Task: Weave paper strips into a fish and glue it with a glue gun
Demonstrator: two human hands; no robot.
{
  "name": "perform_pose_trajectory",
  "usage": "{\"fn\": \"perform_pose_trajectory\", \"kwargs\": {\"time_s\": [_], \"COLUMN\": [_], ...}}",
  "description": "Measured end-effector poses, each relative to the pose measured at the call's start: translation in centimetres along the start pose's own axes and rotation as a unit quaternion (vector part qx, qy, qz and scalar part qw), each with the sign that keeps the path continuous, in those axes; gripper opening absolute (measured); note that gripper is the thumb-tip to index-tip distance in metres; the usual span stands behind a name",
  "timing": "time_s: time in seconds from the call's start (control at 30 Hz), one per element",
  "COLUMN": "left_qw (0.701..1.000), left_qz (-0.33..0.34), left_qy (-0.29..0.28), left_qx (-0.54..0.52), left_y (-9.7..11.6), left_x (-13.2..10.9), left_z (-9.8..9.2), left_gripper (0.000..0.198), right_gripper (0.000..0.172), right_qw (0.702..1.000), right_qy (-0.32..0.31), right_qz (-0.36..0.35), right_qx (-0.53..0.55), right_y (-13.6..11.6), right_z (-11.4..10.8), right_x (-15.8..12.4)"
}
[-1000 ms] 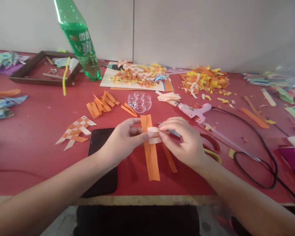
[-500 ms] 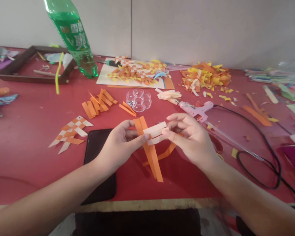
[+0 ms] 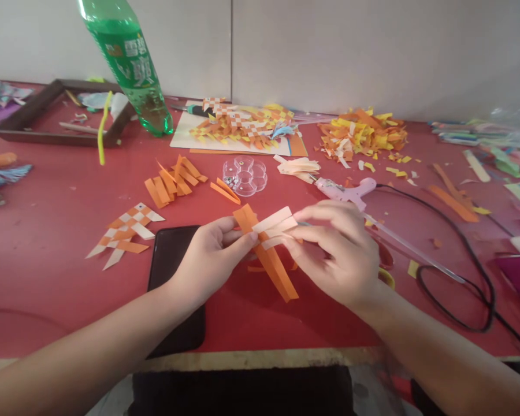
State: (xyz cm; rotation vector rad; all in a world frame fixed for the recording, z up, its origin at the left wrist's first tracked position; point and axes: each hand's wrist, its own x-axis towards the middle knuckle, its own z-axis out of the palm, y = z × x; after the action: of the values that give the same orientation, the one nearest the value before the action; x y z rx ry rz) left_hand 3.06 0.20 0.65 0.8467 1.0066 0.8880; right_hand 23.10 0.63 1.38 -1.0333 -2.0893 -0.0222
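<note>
Above the red tabletop [image 3: 264,332], at the middle of our clock face with twelve toward the wall, we hold folded orange paper strips [image 3: 278,274] crossed by pale cream paper strips [image 3: 275,221]. The orange pair slants from eleven down to five o'clock, while the cream pair points to about two.

Our left hand [image 3: 208,248] grips the piece narrowly, its thumb pressed on top near the crossing and its fingers curled behind, partly hidden from us. Our right hand [image 3: 340,248] forms a small pinch at the far end of the lower cream strip; its fingers are bent and its upper fingertips sit beside the upper strip, though we cannot tell how firmly they press. Our left forearm reaches in from eight o'clock, our right from four, both wrists angled toward the middle.

Just beside our left hand, at eight o'clock, lies a flat black phone [image 3: 177,283]. Farther out at nine we have an orange-and-cream checkered woven paper fish [image 3: 130,228]. A pink plastic glue gun [image 3: 356,193] rests at two, and red-and-yellow scissor handles [image 3: 387,258], partly covered by our right hand, show at three.
</note>
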Motion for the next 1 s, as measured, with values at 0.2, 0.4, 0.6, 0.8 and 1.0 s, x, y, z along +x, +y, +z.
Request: {"fn": "perform_pose_trajectory", "kwargs": {"time_s": [0.2, 0.4, 0.6, 0.8, 1.0], "left_qw": [1.0, 0.999, 0.995, 0.998, 0.997], "left_qz": [-0.002, -0.013, -0.006, 0.005, 0.055], "left_qy": [-0.014, -0.037, -0.07, -0.041, 0.025], "left_qx": [-0.002, -0.026, -0.068, -0.052, 0.048], "left_y": [0.1, 0.0, 0.1, 0.1, 1.1], "left_x": [-0.1, -0.2, -0.1, 0.1, 0.6], "left_z": [0.2, 0.3, 0.3, 0.1, -0.7], "left_gripper": [0.034, 0.029, 0.033, 0.033, 0.029], "right_gripper": [0.008, 0.007, 0.01, 0.019, 0.016], "right_qw": [0.997, 0.994, 0.992, 0.997, 0.998], "right_qy": [-0.03, -0.064, -0.065, -0.034, -0.029], "right_qz": [-0.051, -0.082, -0.105, -0.021, 0.0], "right_qx": [-0.039, -0.042, -0.025, 0.07, -0.059], "right_y": [-0.7, -0.9, -0.9, -0.6, 1.6], "right_z": [0.2, 0.3, 0.5, -0.1, -1.2], "right_x": [-0.3, -0.4, -0.7, 0.0, 0.3]}}
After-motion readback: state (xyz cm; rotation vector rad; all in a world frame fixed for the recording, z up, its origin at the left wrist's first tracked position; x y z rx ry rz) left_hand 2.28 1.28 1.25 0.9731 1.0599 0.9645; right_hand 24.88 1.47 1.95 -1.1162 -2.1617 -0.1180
